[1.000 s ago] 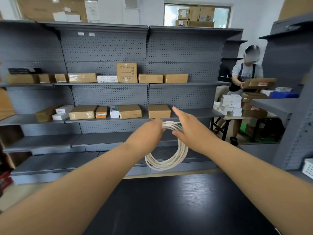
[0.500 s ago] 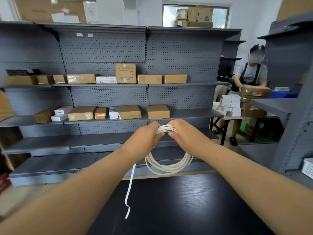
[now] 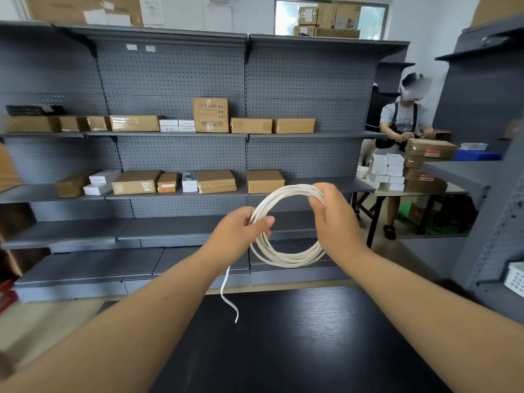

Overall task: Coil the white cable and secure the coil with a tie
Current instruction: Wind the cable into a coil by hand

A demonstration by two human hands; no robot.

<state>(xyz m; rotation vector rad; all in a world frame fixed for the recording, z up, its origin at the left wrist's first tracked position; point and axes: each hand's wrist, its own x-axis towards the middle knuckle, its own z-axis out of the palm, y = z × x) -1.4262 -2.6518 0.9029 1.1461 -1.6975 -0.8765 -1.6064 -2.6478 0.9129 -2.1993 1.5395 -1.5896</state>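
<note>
Both grips clamp the white cable coil (image 3: pixel 286 256): left hand (image 3: pixel 238 234) pinching, right hand (image 3: pixel 334 219) curled.

Right side of cable coil (image 3: pixel 286 260) behind right hand (image 3: pixel 337 225)

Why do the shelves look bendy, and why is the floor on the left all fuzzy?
Head view: the wide-angle lens bows the shelves near the edges; the floor at lower left is smeared, probably by head motion; the cable in the middle looks sharp; daylight washes out the window.
</note>
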